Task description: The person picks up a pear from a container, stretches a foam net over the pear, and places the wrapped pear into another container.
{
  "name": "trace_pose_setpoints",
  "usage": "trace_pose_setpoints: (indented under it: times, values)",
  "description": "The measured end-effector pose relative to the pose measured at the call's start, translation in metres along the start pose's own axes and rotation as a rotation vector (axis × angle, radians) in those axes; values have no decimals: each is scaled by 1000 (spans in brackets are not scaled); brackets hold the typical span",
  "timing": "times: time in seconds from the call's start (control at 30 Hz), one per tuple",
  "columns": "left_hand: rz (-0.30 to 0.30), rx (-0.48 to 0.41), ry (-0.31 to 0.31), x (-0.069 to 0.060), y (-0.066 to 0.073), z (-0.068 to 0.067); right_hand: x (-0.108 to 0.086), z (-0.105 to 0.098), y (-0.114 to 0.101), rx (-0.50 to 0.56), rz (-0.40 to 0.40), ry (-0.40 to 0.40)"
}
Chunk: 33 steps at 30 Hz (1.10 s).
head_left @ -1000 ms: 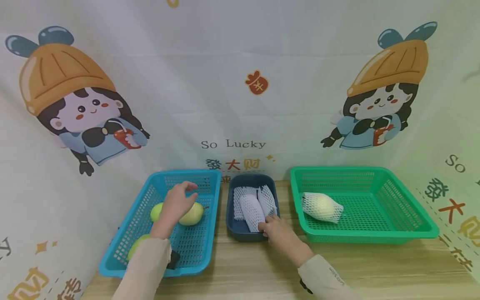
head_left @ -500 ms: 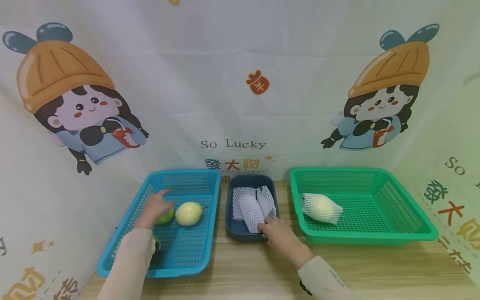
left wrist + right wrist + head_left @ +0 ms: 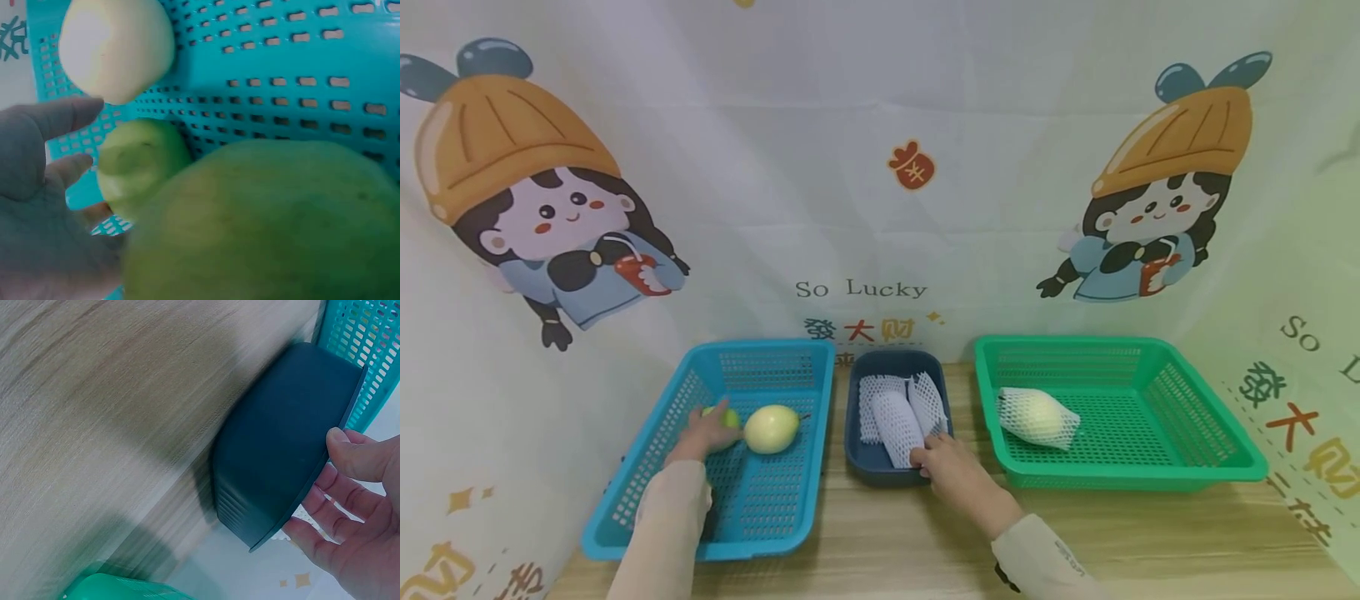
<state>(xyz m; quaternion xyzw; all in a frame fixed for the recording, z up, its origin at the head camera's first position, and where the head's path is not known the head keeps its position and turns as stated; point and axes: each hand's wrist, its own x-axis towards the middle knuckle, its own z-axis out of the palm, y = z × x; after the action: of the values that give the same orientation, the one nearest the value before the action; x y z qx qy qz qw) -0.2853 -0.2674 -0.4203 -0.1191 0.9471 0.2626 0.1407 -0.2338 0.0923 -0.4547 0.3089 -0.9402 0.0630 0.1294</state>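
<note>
Head view: left grip (image 3: 706, 432) at the green fruit (image 3: 731, 417), right grip (image 3: 958, 475) on the dark tray (image 3: 880, 477)

Head: the green fruit sits in the far left part of the blue basket (image 3: 752, 547), just right of the left grip and partly covered by it. This grip is clearly the nearer one. A pale pear (image 3: 772, 429) lies beside the fruit to the right, its long axis roughly left to right, stem pointing right. The tray, holding white foam nets (image 3: 895, 421), stands on the desk (image 3: 865, 542) between the blue basket and the green basket (image 3: 1135, 477); a netted fruit (image 3: 1037, 417) lies at the latter's left end.

Left wrist: the fingers are apart and fairly straight, tips at the green fruit's side. Blur and overlap leave it unclear whether they touch, and I cannot tell its long axis. A second green fruit (image 3: 269, 219) fills the foreground.

Right wrist: the right grip is clamped on the tray's rim, thumb against the outer wall, fingers on the inner side.
</note>
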Motion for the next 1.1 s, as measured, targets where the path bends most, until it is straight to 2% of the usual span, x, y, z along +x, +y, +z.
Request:
trace_pose_setpoints:
  times: [0.13,0.2,0.27,0.4,0.47,0.63,0.83,0.97,1.1]
  values:
    - [-1,12,64,-3,-5,-1,0,-1,0,4,0,5]
    - [8,17,74,-5,-5,-1,0,-1,0,2,1,6]
    - [6,10,50,-7,-6,-1,-1,-1,0,0,0,6]
    - [-23,-1,-52,-9,-6,5,-1,1,1,5,-10,11]
    - [-34,7,-77,-10,-6,8,-2,1,1,8,-15,15]
    - [-27,34,-59,-6,-5,13,-2,1,1,7,-13,16]
    - [-22,93,-64,-1,-6,12,-1,-1,2,0,-11,30]
    - [-29,64,-62,-1,-8,11,-1,1,2,-3,-18,37]
    - [11,28,-24,-3,-8,8,-2,2,2,0,-11,24]
